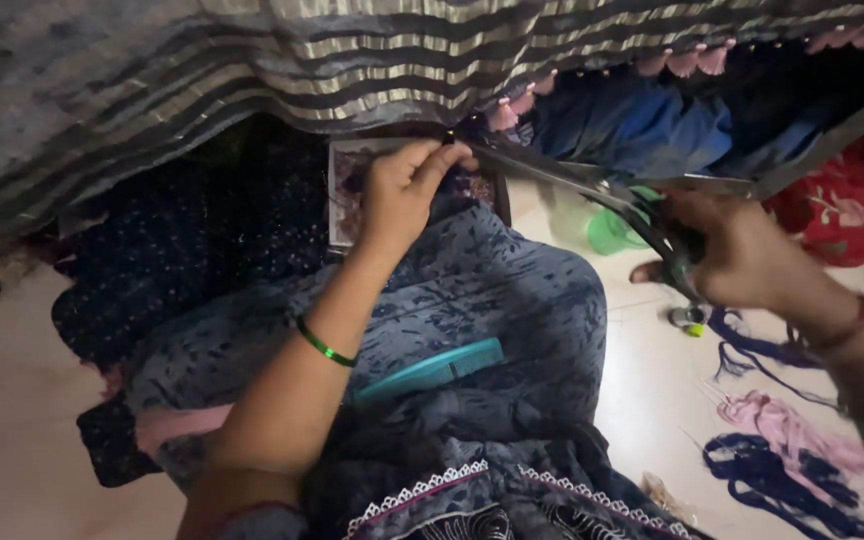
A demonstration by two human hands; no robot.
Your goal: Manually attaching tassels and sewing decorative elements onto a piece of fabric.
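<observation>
Pinching striped fabric [252, 70] edge: left hand [402, 190] fingers | right hand [742, 250] grips steel scissors [592, 185]

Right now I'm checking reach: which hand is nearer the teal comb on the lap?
Left. The left hand pinches the fabric edge straight above the teal comb; the right hand, gripping the scissors, is farther off to the comb's right.

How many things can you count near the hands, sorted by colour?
Green: 2, a bangle on the left wrist and a cup on the floor
Teal: 1, a comb on the lap
Dark metal: 1, scissors in the right hand, tips by the left hand
Pink: 1, thread bundle
Dark blue: 1, thread bundle
Total: 6
</observation>
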